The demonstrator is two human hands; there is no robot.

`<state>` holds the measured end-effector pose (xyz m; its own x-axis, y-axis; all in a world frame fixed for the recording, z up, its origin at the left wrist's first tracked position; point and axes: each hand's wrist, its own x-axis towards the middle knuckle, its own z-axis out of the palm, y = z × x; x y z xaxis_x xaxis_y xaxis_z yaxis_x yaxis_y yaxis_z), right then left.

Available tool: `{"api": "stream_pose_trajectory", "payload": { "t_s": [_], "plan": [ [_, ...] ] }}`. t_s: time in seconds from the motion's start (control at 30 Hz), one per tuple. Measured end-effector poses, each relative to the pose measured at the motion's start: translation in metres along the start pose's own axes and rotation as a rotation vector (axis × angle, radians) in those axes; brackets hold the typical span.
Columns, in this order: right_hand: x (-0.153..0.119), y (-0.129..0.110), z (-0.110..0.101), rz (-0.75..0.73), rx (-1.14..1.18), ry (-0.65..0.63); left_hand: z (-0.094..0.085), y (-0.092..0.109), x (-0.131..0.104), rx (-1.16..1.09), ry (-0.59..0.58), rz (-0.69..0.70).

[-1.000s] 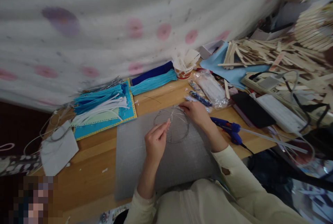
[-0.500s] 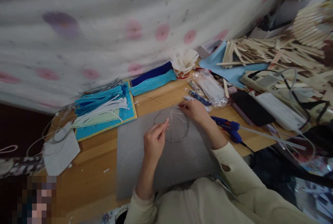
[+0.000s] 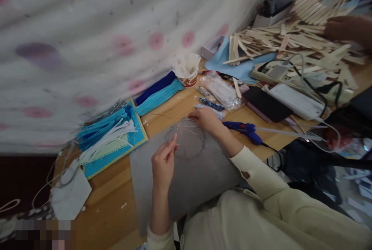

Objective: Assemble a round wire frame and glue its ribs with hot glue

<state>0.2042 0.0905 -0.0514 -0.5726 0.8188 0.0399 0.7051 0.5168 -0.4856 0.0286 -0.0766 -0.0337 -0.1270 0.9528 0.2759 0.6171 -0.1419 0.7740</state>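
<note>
Over the flat grey mat [image 3: 200, 184]: thin silvery wire loop [image 3: 187, 127], faint from here | left hand [image 3: 163, 159] pinching its left edge, contact indistinct | right hand [image 3: 205, 119] pinching its far edge, grip partly hidden

Wire hoop [image 3: 204, 143] | thin, dark, roughly round | strands [image 3: 188, 127] crossing inside | over grey mat [image 3: 203, 180]

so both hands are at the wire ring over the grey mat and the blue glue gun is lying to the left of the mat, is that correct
Not quite: in the head view, the blue glue gun lies to the right of the grey mat. Both hands are indeed at the wire ring over it.
</note>
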Motion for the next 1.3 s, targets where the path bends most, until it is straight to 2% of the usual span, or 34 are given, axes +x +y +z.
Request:
{"api": "stream_pose_trajectory", "payload": {
  "t_s": [0.47,0.77,1.3],
  "plan": [
    [0.001,-0.001,0.001,0.005,-0.040,0.008,0.006,0.003,0.001,0.037,0.086,0.061],
    [0.003,0.001,0.003,0.009,-0.044,-0.008,0.007,0.001,-0.002,0.031,0.074,0.024],
    [-0.002,-0.005,-0.003,0.074,-0.027,-0.035,0.011,0.009,-0.003,0.025,0.059,0.052]
  ]
}}
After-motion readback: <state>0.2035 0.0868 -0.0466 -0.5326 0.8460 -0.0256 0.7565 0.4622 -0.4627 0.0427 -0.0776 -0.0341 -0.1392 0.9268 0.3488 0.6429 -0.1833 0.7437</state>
